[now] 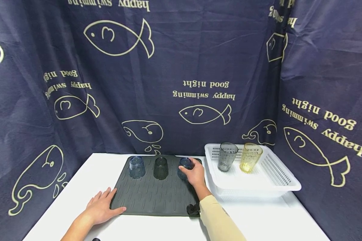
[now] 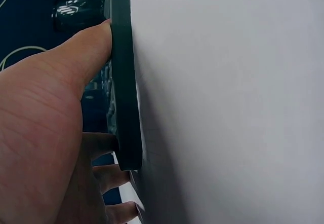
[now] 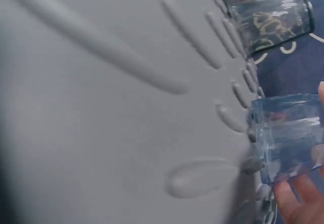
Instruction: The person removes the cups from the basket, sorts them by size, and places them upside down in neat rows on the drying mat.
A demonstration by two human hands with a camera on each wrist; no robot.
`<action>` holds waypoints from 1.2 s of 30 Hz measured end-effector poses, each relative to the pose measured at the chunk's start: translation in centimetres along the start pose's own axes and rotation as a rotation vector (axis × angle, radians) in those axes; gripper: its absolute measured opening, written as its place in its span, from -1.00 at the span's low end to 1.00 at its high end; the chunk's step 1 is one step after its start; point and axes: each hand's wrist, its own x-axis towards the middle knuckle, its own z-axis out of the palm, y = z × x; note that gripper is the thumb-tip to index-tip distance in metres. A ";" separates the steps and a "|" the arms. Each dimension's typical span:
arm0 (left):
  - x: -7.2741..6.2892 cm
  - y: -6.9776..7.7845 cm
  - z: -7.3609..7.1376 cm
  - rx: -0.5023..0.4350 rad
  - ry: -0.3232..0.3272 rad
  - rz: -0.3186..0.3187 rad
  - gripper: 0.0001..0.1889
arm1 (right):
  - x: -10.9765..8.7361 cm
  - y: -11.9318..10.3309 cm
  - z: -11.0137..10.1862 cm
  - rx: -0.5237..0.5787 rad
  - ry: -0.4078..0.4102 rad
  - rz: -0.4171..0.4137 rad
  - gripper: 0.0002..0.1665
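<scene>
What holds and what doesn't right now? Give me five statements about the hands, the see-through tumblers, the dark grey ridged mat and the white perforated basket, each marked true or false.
1. The right hand grips a blue see-through tumbler. True.
2. A smoky grey see-through tumbler and a yellow see-through tumbler stand in the white perforated basket. True.
3. The left hand touches the basket. False: the left hand touches the near left corner of the dark grey ridged mat.
4. The smoky grey tumbler is mouth down. False: its mouth is up.
5. A blackish see-through tumbler stands between the gripped tumbler and another blue tumbler. True.
</scene>
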 end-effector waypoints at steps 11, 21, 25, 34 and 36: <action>-0.1 0.0 0.1 -0.020 0.005 -0.001 0.11 | 0.1 -0.1 -0.6 0.016 0.010 0.017 -0.28; -0.1 0.0 -0.1 -0.029 0.002 0.000 0.12 | 0.2 0.1 -0.8 -0.012 0.044 0.003 -0.28; -0.1 0.2 -0.2 -0.038 -0.005 -0.001 0.13 | 0.2 0.1 -0.7 -0.030 0.029 0.009 -0.25; -0.1 0.2 -0.2 -0.052 -0.014 -0.010 0.12 | 0.2 -0.1 -0.9 -0.037 -0.004 0.040 -0.24; -0.2 0.2 -0.3 -0.048 -0.012 -0.008 0.11 | 0.2 -0.2 -0.8 -0.042 -0.008 0.041 -0.24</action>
